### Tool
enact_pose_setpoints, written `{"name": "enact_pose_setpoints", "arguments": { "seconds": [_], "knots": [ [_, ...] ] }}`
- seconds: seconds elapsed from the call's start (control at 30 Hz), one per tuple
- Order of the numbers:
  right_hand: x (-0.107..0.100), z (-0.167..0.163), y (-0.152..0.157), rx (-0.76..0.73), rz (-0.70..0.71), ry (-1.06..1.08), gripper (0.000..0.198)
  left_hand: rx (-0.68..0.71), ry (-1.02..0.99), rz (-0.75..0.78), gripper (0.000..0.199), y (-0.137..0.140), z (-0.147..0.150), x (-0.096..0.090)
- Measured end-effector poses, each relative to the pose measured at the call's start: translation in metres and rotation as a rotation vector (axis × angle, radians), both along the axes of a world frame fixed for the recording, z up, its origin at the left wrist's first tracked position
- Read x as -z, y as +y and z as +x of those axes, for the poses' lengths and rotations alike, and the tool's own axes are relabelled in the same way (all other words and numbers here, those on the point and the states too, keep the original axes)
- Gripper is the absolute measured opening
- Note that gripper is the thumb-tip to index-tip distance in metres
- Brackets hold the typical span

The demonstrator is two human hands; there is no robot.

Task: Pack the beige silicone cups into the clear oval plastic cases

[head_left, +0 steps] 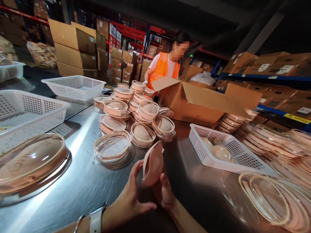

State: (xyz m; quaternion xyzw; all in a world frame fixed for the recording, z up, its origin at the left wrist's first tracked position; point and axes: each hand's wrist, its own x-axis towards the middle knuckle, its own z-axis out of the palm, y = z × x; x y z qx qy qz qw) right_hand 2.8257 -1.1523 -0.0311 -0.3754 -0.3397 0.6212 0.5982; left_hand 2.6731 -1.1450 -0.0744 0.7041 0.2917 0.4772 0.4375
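Between my hands, a pale pink cup-shaped pad [153, 164] stands tilted on edge above the metal table, its curved opening towards me. My left hand [132, 187] has its fingertips against the pad's left edge, with the thumb stretched out below it. On the other side, my right hand [166, 191] grips the pad low down, thumb in front and fingers mostly hidden behind. Just beyond are several clear oval cases [143, 134] with pinkish contents, stacked in uneven piles. The nearest one, a clear case [112, 145], shows a whitish printed inside.
White perforated baskets stand left [52, 108] and right [198, 142]; the right one holds beige domed pads [221, 152]. A large case [36, 165] lies near left. Stacked lids [264, 199] fill the right. An open carton [194, 103] stands behind, near a person in an orange vest [159, 68].
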Motion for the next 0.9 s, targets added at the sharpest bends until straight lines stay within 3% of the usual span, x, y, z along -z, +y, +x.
{"name": "enact_pose_setpoints", "arguments": {
  "seconds": [0.13, 0.2, 0.33, 0.47, 0.53, 0.63, 0.7, 0.8, 0.9],
  "knots": [
    [0.021, -0.003, -0.001, 0.074, 0.032, -0.231, 0.149, -0.08, -0.045, -0.071, 0.102, 0.018, 0.0, 0.003],
    [0.024, -0.001, 0.003, 0.027, 0.018, -0.275, 0.153, -0.104, -0.134, -0.167, 0.107, 0.028, 0.0, -0.002],
    [0.023, 0.007, 0.013, 0.04, 0.086, -0.453, 0.141, -0.16, -0.212, -0.35, 0.099, 0.038, 0.0, -0.017],
    [0.03, 0.015, 0.012, 0.123, 0.193, -0.714, 0.129, -0.146, -0.219, -0.321, 0.082, 0.031, 0.0, -0.024],
    [0.031, 0.018, 0.01, 0.171, 0.392, -0.766, 0.106, -0.17, -0.198, -0.307, 0.076, 0.027, -0.001, -0.026],
    [0.025, 0.02, 0.01, 0.247, 0.583, -0.864, 0.049, -0.185, -0.164, -0.334, 0.078, 0.027, -0.002, -0.024],
    [0.018, 0.022, 0.012, 0.292, 0.568, -0.976, 0.028, -0.138, -0.122, -0.328, 0.088, 0.029, -0.001, -0.02],
    [0.008, 0.024, 0.015, 0.363, 0.489, -1.067, 0.03, -0.059, -0.041, -0.286, 0.102, 0.032, 0.001, -0.007],
    [0.003, 0.028, 0.018, 0.361, 0.47, -1.075, 0.028, -0.01, -0.004, -0.232, 0.101, 0.031, 0.002, 0.002]
  ]
}}
